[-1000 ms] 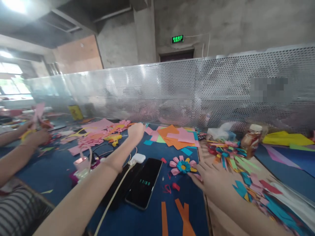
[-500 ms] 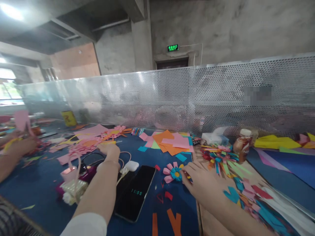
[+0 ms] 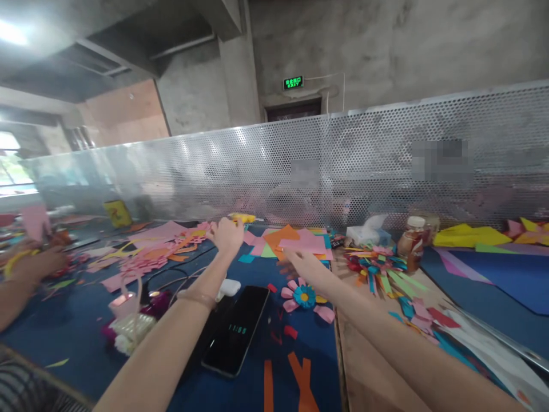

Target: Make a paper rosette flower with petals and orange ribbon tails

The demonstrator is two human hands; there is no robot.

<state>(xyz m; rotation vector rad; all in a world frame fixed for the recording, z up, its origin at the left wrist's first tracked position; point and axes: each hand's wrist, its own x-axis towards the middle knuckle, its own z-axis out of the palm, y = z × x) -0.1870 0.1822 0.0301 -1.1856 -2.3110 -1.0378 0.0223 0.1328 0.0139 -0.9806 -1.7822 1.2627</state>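
Observation:
My left hand (image 3: pixel 228 236) is raised over the far part of the blue table, closed around a yellow glue gun (image 3: pixel 243 218) whose thin tip points right. Its grip is partly hidden behind my fingers. My right hand (image 3: pixel 301 264) hovers over stacked coloured paper, by a pink sheet (image 3: pixel 305 242); its fingers stretch left, blurred, with nothing visible in them. Just below it lies a paper flower with a blue ring (image 3: pixel 305 296), yellow centre and pink petals. One loose-looking pink petal (image 3: pixel 325 313) sits at its lower right.
A black phone (image 3: pixel 237 331) and white earphone case (image 3: pixel 231 286) lie between my arms. Orange strips (image 3: pixel 268 384) are near the front. At right are a brown bottle (image 3: pixel 412 243), tissue pack (image 3: pixel 369 233) and paper scraps. A co-worker's hand (image 3: pixel 47 263) works at far left. Perforated metal partition (image 3: pixel 193 177) behind.
My left hand has moved up and to the right with the glue gun. My right hand has left the flower and shifted up and left over the paper.

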